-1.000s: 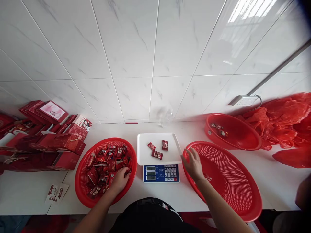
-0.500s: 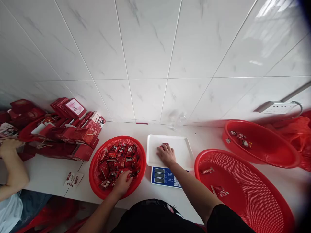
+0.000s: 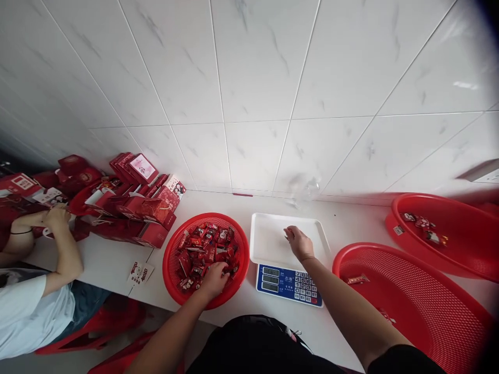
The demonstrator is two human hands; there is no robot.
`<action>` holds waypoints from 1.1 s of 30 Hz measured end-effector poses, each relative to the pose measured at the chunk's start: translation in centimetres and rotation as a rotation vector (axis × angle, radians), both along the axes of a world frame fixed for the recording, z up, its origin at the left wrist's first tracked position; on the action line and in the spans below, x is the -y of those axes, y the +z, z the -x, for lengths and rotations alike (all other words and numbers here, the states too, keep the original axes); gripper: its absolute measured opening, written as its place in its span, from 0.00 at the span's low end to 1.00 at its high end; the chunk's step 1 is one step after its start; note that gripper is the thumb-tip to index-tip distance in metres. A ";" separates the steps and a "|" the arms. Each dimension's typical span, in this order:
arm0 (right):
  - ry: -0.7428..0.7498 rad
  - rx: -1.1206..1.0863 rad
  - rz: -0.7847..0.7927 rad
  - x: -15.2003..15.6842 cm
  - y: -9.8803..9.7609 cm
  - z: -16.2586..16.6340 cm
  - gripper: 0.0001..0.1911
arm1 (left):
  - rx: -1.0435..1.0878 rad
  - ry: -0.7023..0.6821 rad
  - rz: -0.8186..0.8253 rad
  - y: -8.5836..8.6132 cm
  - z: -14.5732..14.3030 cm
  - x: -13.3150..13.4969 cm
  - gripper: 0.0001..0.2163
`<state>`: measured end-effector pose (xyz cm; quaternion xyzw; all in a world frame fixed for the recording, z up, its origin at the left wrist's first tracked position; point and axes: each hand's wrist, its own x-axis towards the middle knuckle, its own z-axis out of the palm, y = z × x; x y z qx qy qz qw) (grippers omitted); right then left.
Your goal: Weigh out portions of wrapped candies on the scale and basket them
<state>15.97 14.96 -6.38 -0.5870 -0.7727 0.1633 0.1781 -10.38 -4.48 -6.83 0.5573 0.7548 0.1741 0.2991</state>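
My left hand (image 3: 214,281) rests in a round red plastic basket (image 3: 167,262), its fingers curled down against the wrapped candies (image 3: 208,250) heaped there. Whatever those fingers hold is hidden. My right hand (image 3: 299,242) hovers over the white tray (image 3: 268,236) of a blue digital scale (image 3: 286,283). Its fingers are bent and pressed together, and I cannot make out anything between them. No packet shows on the visible part of the tray.
Two larger red baskets (image 3: 393,254) (image 3: 429,200) with a few wrapped sweets stand at right. Red gift boxes (image 3: 152,208) crowd the left, where a co-worker's hands (image 3: 56,218) are busy. A printed card (image 3: 140,272) lies on the table. Clear plastic (image 3: 310,191) sits by the tiled wall.
My right hand has lifted off the tray, and the red packet under it no longer shows there. My left hand stays in the candy basket. The view has swung left, showing more of the co-worker.
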 end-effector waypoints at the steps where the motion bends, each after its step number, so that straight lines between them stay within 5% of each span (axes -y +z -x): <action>1: -0.031 -0.045 0.003 0.2 0.5 -0.8 0.21 | -0.023 0.003 0.008 -0.2 0.2 -0.1 0.12; 5: -0.257 -0.225 -0.011 2.1 2.2 -6.3 0.22 | -0.065 0.019 0.047 -0.9 1.1 -0.7 0.18; 8: -0.409 -0.071 -0.009 4.1 2.3 -11.8 0.22 | -0.079 0.002 0.054 -1.2 1.0 -1.5 0.25; 12: -0.429 0.110 -0.062 7.2 1.7 -16.4 0.27 | -0.124 -0.055 0.158 -1.4 -0.3 -3.3 0.33; 16: -0.350 0.097 -0.093 10.8 0.8 -15.3 0.28 | -0.222 -0.009 0.252 -1.4 -1.5 -5.3 0.30; 20: -0.244 0.137 0.077 14.4 -1.4 -13.0 0.32 | -0.304 -0.011 0.290 -1.4 -1.7 -6.3 0.30; 26: -0.289 0.172 0.218 14.9 -4.9 -16.0 0.30 | -0.263 -0.055 0.234 -2.2 -0.8 -5.3 0.22; 33: -0.336 0.193 0.074 12.2 -1.9 -15.2 0.29 | 0.174 0.135 -0.033 -1.8 1.7 -4.1 0.09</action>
